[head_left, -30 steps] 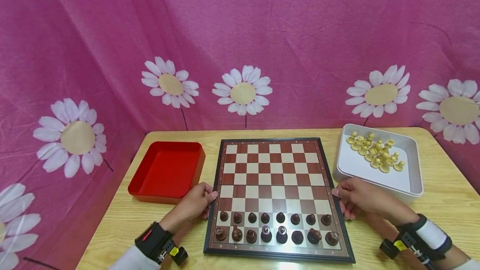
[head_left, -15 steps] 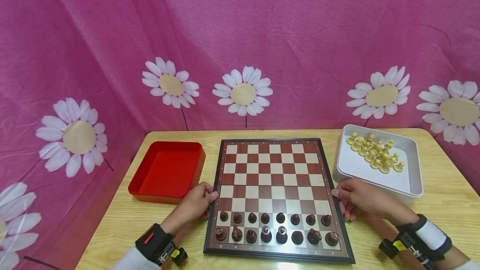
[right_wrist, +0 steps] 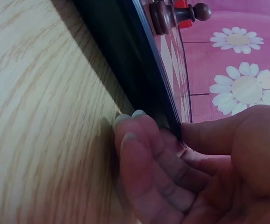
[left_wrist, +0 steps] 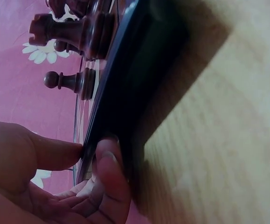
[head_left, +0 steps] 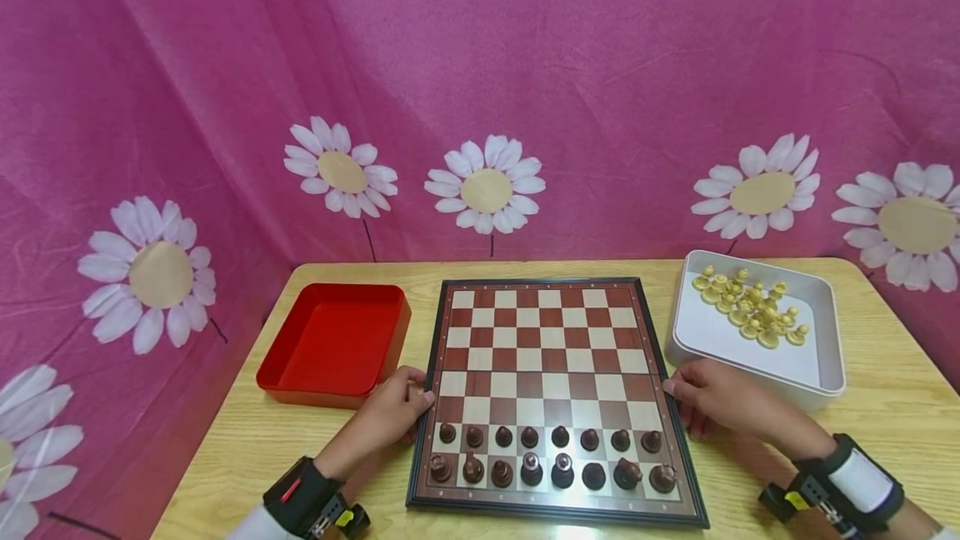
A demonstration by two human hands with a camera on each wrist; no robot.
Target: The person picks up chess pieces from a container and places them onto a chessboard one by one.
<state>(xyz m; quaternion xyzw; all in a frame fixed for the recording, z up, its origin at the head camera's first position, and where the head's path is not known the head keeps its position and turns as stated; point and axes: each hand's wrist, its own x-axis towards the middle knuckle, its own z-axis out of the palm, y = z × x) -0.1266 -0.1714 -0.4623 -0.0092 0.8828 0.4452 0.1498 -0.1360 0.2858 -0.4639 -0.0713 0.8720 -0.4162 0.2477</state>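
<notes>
A chessboard (head_left: 555,361) with a black frame lies in the middle of the table. Dark brown chess pieces stand in two rows on its near side, among them a rook (left_wrist: 62,33) and a pawn (left_wrist: 69,83). My left hand (head_left: 386,411) grips the board's left edge, thumb (left_wrist: 60,153) on the top rim and fingers curled at the side and below. On the opposite edge my right hand (head_left: 720,398) pinches the frame likewise, its thumb (right_wrist: 209,136) at the upper rim and its other fingers (right_wrist: 141,154) bent beneath, close to the tabletop.
A red tray (head_left: 393,348) with nothing in it sits left of the board, close to the left hand. At the right stands a white box (head_left: 828,340) holding several cream chess pieces (head_left: 753,307). Behind the wooden table (head_left: 225,473) hangs a pink cloth (head_left: 600,65) with daisies.
My left hand and wrist have shifted slightly down and to the left, the thumb sliding a little along the edge. Board, pieces and right hand stay almost the same.
</notes>
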